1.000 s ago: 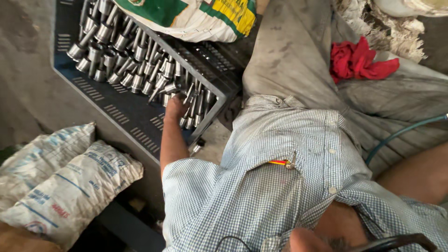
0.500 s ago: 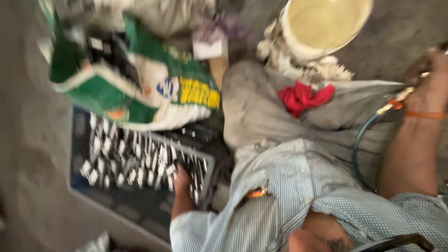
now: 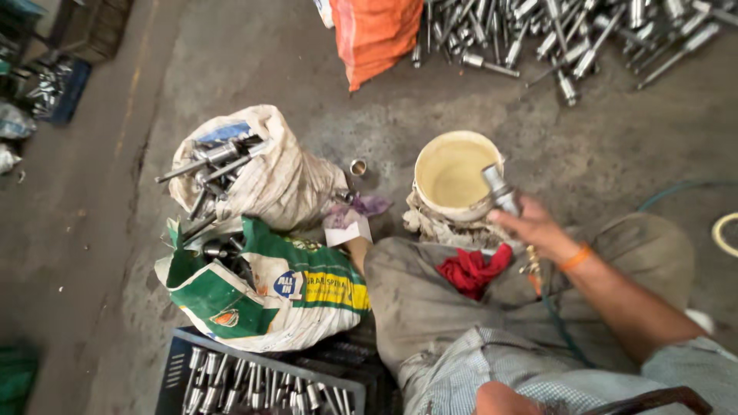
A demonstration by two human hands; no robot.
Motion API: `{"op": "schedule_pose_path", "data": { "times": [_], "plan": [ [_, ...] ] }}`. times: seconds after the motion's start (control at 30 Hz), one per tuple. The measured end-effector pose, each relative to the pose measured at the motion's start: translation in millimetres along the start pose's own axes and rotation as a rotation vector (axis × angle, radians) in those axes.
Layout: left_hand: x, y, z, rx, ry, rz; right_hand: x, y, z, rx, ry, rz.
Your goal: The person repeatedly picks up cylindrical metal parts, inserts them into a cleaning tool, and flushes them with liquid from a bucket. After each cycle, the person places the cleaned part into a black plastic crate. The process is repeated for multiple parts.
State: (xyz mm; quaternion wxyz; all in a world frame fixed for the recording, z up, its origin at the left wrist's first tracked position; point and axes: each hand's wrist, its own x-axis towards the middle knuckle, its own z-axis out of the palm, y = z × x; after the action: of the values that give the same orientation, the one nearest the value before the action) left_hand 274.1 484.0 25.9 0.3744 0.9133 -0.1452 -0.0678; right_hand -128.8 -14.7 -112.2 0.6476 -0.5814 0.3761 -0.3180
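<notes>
A short metal cylinder [image 3: 500, 189] stands up out of the right hand [image 3: 538, 229], whose fingers are curled closed around its lower end, just over the near right rim of a cream bucket [image 3: 430, 160] on the floor. A red rag [image 3: 470, 270] lies on the lap just near of it. The left hand is out of view. To the left sit sacks of metal parts [image 3: 231, 165]; a dark crate [image 3: 173, 369] of parts lies nearest.

A metal-parts workshop is showing here: steel rods [image 3: 569, 38] are lying heaped on a stained concrete floor [image 3: 254, 61], sacks [image 3: 254, 173] and a crate [image 3: 254, 380] are holding more.
</notes>
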Motion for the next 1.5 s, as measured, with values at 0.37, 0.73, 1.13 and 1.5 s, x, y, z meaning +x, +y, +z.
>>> {"op": "schedule_pose_path", "data": {
  "times": [0.37, 0.73, 1.13, 1.5],
  "plan": [
    [-4, 176, 211, -0.901, -0.610, 0.191, -77, -19, 46, -0.335, -0.313, -0.138],
    [-28, 206, 282, -0.648, -0.713, 0.104, -92, -41, 49, -0.762, -0.397, -0.048],
    [1, 227, 206, -0.577, -1.435, 0.199, -100, -12, 47, -0.331, -0.742, -0.035],
    [41, 251, 192, 0.103, -1.281, 0.365, -99, -22, 44, -0.376, -0.671, -0.024]
  ]
}}
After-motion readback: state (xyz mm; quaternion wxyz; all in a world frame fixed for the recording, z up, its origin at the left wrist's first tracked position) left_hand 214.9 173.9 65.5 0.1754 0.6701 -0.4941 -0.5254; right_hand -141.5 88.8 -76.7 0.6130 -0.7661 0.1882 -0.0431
